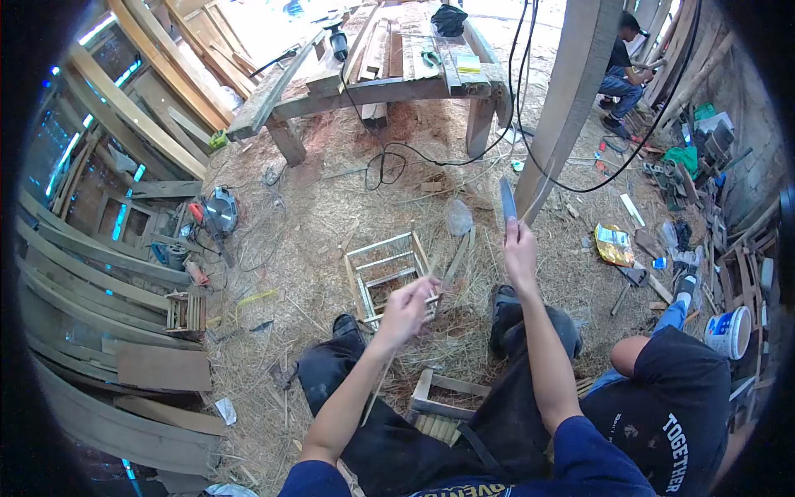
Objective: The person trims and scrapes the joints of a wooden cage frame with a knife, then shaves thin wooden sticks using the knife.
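My right hand is closed around the handle of a knife, its blade pointing up and away from me. A thin pale sliver stands beside the blade. Lower and to the left, my left hand is pinched shut on a thin strip, whose lower end trails past my wrist over my leg; its upper end is blurred. Beyond that hand a small slatted wooden frame stands on the ground between my feet. Another wooden frame with pale slats sits between my legs.
A workbench stands ahead, near a wooden post with hanging cables. A circular saw lies left, by stacked boards. At right are a person in a black shirt, a white bucket and another seated person.
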{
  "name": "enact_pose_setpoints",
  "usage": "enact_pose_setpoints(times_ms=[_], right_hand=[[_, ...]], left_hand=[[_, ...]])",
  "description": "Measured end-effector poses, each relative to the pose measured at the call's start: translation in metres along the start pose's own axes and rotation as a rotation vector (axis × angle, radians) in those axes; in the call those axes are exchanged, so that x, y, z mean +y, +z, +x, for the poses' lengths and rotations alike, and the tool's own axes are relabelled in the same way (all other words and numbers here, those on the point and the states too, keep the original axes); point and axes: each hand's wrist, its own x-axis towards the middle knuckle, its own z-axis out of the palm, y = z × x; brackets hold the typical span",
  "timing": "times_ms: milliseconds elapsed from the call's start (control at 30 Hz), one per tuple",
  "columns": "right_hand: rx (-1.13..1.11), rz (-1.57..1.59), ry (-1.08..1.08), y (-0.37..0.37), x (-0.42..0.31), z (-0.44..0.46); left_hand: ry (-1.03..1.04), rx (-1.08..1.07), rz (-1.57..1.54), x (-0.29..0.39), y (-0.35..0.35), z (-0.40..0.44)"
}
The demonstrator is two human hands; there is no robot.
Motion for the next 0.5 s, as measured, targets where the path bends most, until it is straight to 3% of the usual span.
enact_pose_setpoints(times_ms=[67, 167, 200, 300, 500], right_hand=[[-0.101, 0.034, -0.022, -0.011, -0.012, -0.008], [-0.37, -0.139, -0.148, 0.006, 0.01, -0.032], [-0.439, -0.341, -0.162, -0.003, -0.012, -0.041], [-0.438, -0.191, -0.138, -0.003, -0.024, -0.042], [-0.208, -0.055, -0.239, -0.006, -0.032, -0.038]], left_hand=[[-0.042, 0.043, -0.077, -0.005, -0.019, 0.006], [-0.083, 0.04, -0.212, 0.005, -0.019, 0.007], [-0.076, 0.023, -0.219, 0.008, -0.018, 0.006], [-0.053, 0.057, -0.174, 0.012, -0.008, 0.007], [0.013, 0.061, -0.252, 0.001, -0.001, 0.019]])
